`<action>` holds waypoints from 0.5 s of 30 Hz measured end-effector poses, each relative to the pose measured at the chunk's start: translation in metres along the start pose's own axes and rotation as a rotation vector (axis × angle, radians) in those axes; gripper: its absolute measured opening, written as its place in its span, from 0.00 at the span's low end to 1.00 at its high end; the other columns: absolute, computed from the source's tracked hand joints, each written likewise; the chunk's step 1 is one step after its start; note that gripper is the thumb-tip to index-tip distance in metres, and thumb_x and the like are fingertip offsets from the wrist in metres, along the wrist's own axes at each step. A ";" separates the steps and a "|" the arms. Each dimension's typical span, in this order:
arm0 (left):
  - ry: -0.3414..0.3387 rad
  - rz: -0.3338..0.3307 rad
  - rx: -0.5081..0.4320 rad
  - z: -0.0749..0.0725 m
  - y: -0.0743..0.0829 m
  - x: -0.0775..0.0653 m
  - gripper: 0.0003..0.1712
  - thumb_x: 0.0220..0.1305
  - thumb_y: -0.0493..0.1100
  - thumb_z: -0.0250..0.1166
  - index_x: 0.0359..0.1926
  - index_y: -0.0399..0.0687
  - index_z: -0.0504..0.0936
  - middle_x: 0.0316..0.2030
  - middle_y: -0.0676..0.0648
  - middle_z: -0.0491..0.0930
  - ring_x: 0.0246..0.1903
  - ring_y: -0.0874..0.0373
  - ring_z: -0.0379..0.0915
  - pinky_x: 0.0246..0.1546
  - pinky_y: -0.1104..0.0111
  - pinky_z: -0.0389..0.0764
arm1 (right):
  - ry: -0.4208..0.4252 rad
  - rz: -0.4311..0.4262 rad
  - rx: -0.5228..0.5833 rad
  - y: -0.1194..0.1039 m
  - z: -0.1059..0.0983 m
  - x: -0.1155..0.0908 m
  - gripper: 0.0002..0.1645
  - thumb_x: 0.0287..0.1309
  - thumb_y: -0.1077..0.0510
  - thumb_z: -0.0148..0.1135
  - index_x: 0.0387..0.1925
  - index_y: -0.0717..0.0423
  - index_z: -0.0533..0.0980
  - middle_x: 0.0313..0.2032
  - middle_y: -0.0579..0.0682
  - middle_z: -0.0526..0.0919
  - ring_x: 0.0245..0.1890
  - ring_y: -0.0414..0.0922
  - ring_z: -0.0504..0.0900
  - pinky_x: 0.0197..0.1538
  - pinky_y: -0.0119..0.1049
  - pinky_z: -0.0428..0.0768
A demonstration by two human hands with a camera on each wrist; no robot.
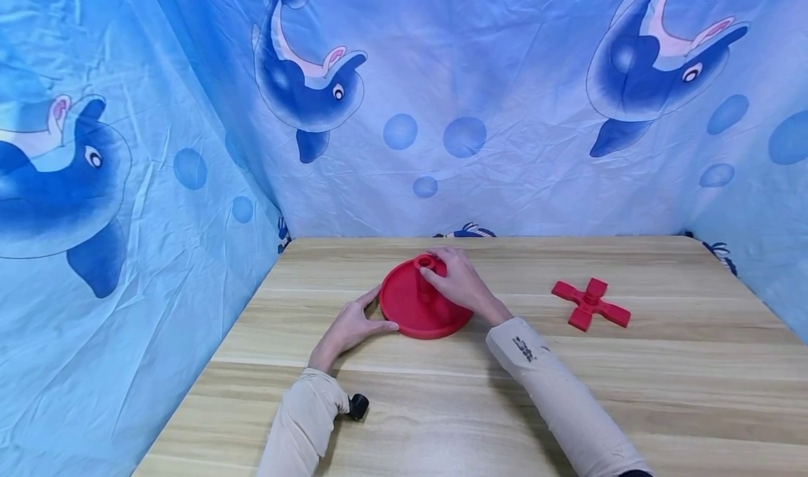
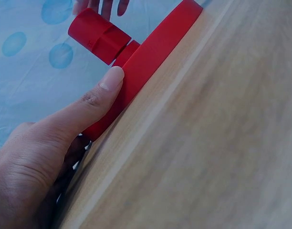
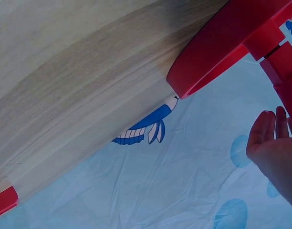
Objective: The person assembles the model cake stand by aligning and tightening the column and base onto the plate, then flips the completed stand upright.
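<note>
A round red tray [image 1: 399,301] with a raised rim lies on the wooden table. From its middle rises a red hollow post [image 1: 425,289]; the left wrist view shows a thin gap between the upper cylinder [image 2: 96,36] and the short base under it. My left hand [image 1: 349,331] holds the tray's left rim, thumb at the near side and fingers at the far side. My right hand [image 1: 463,284] grips the upper cylinder from the right, its thumb near the top opening. Some right fingers are partly hidden behind the cylinder.
To the right on the table [image 1: 404,421] lies a red cross-shaped piece [image 1: 592,304] with a raised hub. A blue dolphin-print curtain [image 1: 505,175] hangs behind the table and along its sides. A small black object [image 1: 358,407] sticks out at the left sleeve.
</note>
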State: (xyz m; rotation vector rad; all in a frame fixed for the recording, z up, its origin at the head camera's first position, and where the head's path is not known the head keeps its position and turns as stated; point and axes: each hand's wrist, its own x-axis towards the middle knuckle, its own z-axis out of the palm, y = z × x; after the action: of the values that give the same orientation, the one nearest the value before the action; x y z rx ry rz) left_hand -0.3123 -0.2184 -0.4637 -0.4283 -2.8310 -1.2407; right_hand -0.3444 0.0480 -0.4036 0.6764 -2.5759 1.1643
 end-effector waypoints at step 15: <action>0.006 0.001 0.009 0.001 -0.002 0.001 0.59 0.52 0.65 0.80 0.80 0.55 0.63 0.73 0.42 0.68 0.73 0.43 0.60 0.70 0.45 0.66 | -0.002 0.009 0.004 0.000 0.000 0.000 0.33 0.68 0.53 0.68 0.70 0.61 0.73 0.64 0.59 0.75 0.65 0.57 0.70 0.58 0.54 0.82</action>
State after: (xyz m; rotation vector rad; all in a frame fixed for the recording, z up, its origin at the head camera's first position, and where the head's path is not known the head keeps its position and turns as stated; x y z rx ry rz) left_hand -0.3137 -0.2190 -0.4661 -0.4247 -2.8300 -1.2260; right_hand -0.3443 0.0477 -0.4036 0.6683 -2.5810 1.1726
